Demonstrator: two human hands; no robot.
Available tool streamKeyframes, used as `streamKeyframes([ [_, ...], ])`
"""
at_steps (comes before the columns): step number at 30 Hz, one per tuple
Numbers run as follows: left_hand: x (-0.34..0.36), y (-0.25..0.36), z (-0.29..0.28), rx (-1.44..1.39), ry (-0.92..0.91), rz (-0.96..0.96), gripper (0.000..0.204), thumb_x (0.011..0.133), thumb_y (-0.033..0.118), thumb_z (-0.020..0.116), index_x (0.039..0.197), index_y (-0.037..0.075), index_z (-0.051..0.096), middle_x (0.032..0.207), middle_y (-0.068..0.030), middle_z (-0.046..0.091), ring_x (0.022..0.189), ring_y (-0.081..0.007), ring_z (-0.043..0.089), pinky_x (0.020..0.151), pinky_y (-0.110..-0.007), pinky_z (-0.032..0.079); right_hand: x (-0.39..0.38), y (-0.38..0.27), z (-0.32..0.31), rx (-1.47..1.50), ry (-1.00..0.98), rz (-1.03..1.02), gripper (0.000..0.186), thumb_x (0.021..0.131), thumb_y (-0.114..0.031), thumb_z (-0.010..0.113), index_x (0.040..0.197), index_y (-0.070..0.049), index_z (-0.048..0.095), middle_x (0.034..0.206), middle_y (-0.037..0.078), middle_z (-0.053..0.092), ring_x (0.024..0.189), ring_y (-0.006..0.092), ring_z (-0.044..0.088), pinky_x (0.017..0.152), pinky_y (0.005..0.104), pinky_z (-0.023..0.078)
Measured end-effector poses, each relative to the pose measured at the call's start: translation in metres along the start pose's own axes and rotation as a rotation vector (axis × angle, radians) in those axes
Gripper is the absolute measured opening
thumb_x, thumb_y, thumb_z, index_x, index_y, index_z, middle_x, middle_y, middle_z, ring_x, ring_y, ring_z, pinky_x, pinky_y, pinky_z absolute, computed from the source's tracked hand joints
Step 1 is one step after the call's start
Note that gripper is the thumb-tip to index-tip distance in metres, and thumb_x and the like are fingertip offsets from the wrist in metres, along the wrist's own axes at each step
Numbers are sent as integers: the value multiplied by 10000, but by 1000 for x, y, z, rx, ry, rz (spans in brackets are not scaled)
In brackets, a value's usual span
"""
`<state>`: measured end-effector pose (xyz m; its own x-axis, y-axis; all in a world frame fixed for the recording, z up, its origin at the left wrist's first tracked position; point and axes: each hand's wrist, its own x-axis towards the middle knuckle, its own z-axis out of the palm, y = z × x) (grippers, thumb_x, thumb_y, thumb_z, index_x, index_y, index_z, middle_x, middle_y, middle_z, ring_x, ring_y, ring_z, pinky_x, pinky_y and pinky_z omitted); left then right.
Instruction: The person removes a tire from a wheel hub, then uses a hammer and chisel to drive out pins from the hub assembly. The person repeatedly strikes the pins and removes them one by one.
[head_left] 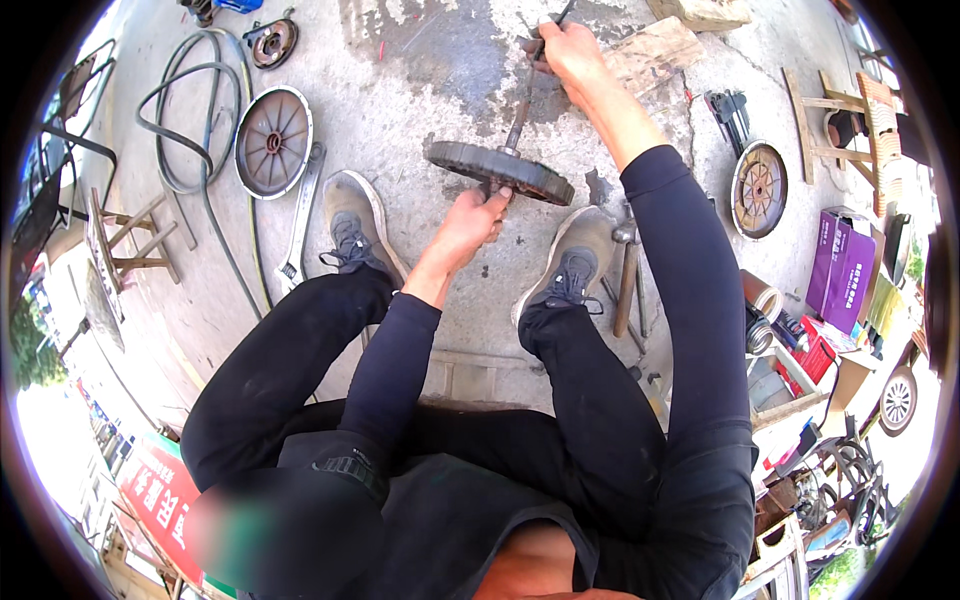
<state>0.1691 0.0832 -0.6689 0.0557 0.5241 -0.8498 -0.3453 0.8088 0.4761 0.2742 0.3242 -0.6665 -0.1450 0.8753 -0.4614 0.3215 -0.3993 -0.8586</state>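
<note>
My left grip is closed at the underside of a dark, thick-rimmed wheel, fingers curled and thumb up against the hub, holding it from below. The wheel sits in front of me, between and a little beyond my two shoes, seen nearly edge-on and tilted so its right side is lower in view. A slim metal shaft rises from its middle and leans away toward my right grip. That grip is bent round the far end of the shaft, fingers mostly closed; something dark and thin pokes out past it, and I cannot tell what it is or exactly how my fingertips lie.

Around me on the concrete floor, a large adjustable wrench lies beside my left shoe, with a ribbed round plate next to it. A hammer lies beside my right shoe. A wooden block is near my right grip.
</note>
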Motion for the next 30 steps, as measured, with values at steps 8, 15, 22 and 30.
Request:
streamKeyframes([
  [8,-8,25,21,-246,180,-117,196,1070,274,533,987,97,516,725,47,441,580,-62,353,509,-250,294,-39,14,2,-18,-333,105,363,1072,-261,480,1094,57,655,1069,138,733,961,204,708,886,340,560],
  [15,2,26,8,-271,125,-129,132,1054,196,532,964,100,530,737,41,481,571,-67,378,497,-242,295,-48,25,-2,78,-390,171,373,1084,-256,462,1091,72,640,1079,155,718,996,216,708,909,351,555],
  [22,8,27,9,-376,-20,-176,129,1051,163,492,1002,62,557,767,5,543,617,-94,485,547,-270,412,-26,48,-33,290,-241,341,355,1109,-258,385,1178,29,581,1190,160,692,1106,241,692,932,344,547],
  [30,-15,5,43,-470,-2,-92,284,1093,344,432,992,91,510,734,49,426,558,-71,374,479,-259,291,-28,58,-41,244,-242,359,368,1104,-261,405,1251,35,568,1229,146,679,1132,228,686,984,350,519],
])
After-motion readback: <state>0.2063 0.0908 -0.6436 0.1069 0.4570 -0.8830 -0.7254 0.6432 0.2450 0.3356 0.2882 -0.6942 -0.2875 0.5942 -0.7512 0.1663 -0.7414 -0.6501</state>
